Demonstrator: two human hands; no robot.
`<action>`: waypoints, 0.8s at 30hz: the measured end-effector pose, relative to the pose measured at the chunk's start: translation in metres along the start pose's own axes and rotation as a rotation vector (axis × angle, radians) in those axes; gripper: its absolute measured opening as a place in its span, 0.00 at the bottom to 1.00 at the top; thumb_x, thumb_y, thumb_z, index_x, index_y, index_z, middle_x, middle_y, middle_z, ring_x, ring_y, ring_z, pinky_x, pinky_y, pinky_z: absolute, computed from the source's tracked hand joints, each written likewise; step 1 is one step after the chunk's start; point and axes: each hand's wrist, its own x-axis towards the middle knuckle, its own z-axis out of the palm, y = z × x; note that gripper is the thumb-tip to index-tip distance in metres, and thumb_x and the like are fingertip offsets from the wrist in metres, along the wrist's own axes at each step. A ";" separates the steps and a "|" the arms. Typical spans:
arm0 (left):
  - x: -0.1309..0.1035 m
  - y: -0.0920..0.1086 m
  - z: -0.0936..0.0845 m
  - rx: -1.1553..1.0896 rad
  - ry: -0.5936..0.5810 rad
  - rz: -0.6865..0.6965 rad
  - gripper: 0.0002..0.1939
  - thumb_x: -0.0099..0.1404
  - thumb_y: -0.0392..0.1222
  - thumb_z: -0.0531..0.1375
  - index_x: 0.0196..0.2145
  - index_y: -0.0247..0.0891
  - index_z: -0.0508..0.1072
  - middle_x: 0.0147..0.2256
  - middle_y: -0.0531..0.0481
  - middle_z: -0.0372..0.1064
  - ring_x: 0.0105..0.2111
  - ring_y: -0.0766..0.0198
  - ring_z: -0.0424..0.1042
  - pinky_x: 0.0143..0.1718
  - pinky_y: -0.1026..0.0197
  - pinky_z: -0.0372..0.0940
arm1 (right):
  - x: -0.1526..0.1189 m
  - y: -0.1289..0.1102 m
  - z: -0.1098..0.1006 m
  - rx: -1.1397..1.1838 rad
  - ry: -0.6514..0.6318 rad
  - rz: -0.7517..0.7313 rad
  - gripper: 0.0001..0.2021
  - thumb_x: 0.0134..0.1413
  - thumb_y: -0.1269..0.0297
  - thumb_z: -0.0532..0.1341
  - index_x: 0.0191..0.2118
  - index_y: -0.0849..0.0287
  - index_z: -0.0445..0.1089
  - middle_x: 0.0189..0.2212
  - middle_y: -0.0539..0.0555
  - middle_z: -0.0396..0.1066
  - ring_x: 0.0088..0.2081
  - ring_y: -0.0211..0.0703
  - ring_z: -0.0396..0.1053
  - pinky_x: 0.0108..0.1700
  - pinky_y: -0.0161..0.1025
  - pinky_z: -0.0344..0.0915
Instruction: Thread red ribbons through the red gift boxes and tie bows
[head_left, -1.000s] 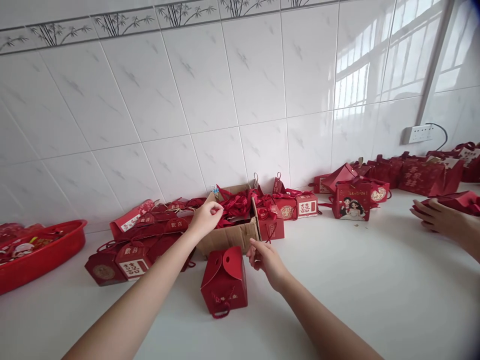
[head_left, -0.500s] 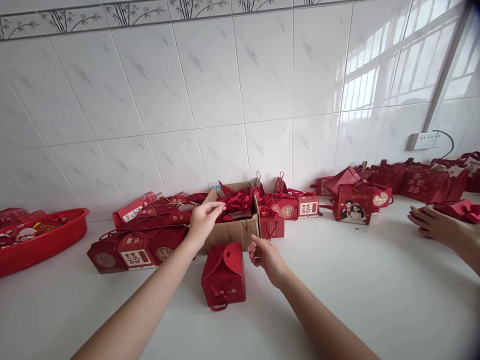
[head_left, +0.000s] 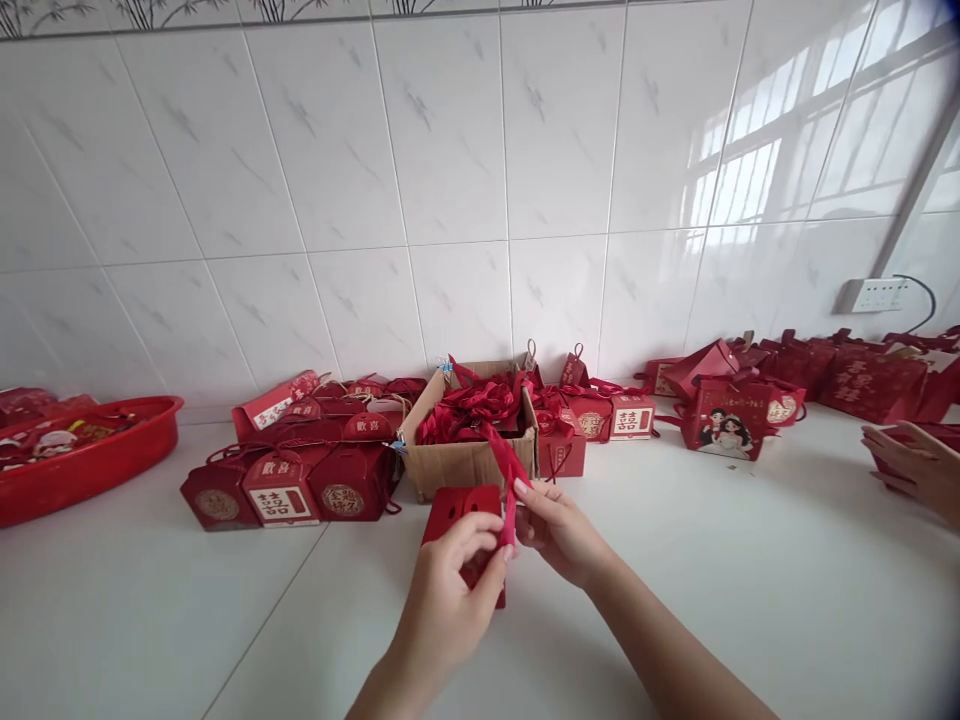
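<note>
A red ribbon [head_left: 511,468] runs from the cardboard box [head_left: 469,466] down to my two hands. My left hand [head_left: 466,572] pinches its lower end between thumb and fingers. Just to the right, my right hand [head_left: 559,525] grips the same ribbon a little higher up. Behind my left hand stands a small red gift box [head_left: 461,503], partly hidden by that hand. More red ribbons [head_left: 472,405] lie heaped inside the cardboard box.
Red gift boxes [head_left: 281,490] stand in rows at the left, with others [head_left: 727,418] at the right. A red plastic tray [head_left: 90,465] holds sweets at far left. Another person's hand [head_left: 919,470] holds a red box at the right edge. A tiled wall [head_left: 450,200] bounds the counter.
My left hand has come down from the cardboard box to the front of the small gift box. A ribbon now stretches between the cardboard box and both hands. The view has shifted slightly.
</note>
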 end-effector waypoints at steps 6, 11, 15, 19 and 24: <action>0.004 0.014 -0.026 0.020 0.098 -0.028 0.09 0.60 0.47 0.61 0.34 0.39 0.76 0.27 0.48 0.75 0.27 0.60 0.73 0.27 0.62 0.67 | 0.003 -0.001 -0.007 0.064 0.107 -0.006 0.16 0.48 0.50 0.67 0.30 0.59 0.69 0.25 0.48 0.63 0.20 0.29 0.49 0.22 0.31 0.44; 0.055 0.055 -0.081 -0.345 0.554 0.160 0.13 0.60 0.48 0.61 0.39 0.38 0.73 0.35 0.46 0.75 0.30 0.63 0.74 0.28 0.64 0.67 | 0.008 -0.002 -0.014 0.062 0.208 -0.009 0.16 0.48 0.50 0.65 0.30 0.59 0.72 0.29 0.52 0.66 0.24 0.32 0.55 0.24 0.31 0.52; 0.058 0.089 -0.108 -0.189 0.699 0.366 0.28 0.61 0.46 0.63 0.58 0.47 0.62 0.59 0.46 0.61 0.58 0.55 0.61 0.59 0.48 0.57 | 0.011 0.001 -0.020 0.011 0.299 -0.065 0.14 0.45 0.53 0.64 0.24 0.61 0.71 0.28 0.53 0.66 0.25 0.35 0.58 0.27 0.33 0.56; 0.016 0.081 -0.100 -0.106 0.881 0.407 0.11 0.63 0.49 0.59 0.26 0.43 0.72 0.43 0.53 0.73 0.53 0.51 0.66 0.61 0.45 0.55 | 0.009 0.004 -0.021 -0.119 0.451 -0.263 0.13 0.45 0.58 0.62 0.18 0.60 0.69 0.33 0.54 0.68 0.30 0.38 0.62 0.31 0.35 0.59; 0.000 0.037 -0.093 0.115 0.497 0.152 0.16 0.62 0.45 0.58 0.48 0.47 0.69 0.52 0.50 0.67 0.56 0.51 0.63 0.57 0.44 0.59 | 0.007 -0.044 -0.005 -0.314 0.616 -0.606 0.11 0.46 0.64 0.62 0.17 0.58 0.70 0.50 0.50 0.66 0.52 0.45 0.61 0.50 0.37 0.58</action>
